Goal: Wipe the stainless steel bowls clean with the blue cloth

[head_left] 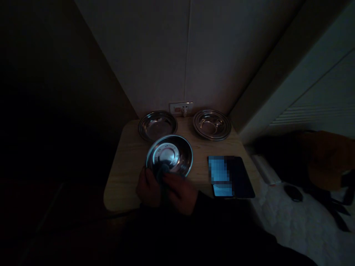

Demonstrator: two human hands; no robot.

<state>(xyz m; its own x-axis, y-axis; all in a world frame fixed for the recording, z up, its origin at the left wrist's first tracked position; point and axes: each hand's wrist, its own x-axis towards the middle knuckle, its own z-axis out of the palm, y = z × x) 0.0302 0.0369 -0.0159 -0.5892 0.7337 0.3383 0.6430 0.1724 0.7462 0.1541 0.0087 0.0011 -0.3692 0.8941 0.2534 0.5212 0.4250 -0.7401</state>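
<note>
Foremost, left hand [148,187]: fingers curled in narrowly at the near left rim of a shiny metal bowl [185,147], gripping its edge. Right hand [181,193]: fingers drawn together on a dark bluish cloth [163,170], which reaches over the near rim into the bowl; exact finger placement blurred and dim.

Bowl: round, open side up, slightly tilted towards the hands, above the near middle part of a small pale wood-grained table [122,166]; whether its base touches the tabletop, cannot be told. Interior reflective, with a bright circular patch and small marks around it.

Behind the bowl, to the left: one shallow metal dish [158,127], at the back of the table. Behind, to the right: a set of metal dishes [212,125], apparently nested, several rims showing.

Right of the bowl, on the table: one flat two-part device [242,177], left part lit and pixelated, right part dark.

Beyond the table's back edge: one pale wall [149,62], fitted with a socket plate [178,107] and a plug. Far right, lower: white quilted fabric [291,225], bearing a dark oval object [293,193].
</note>
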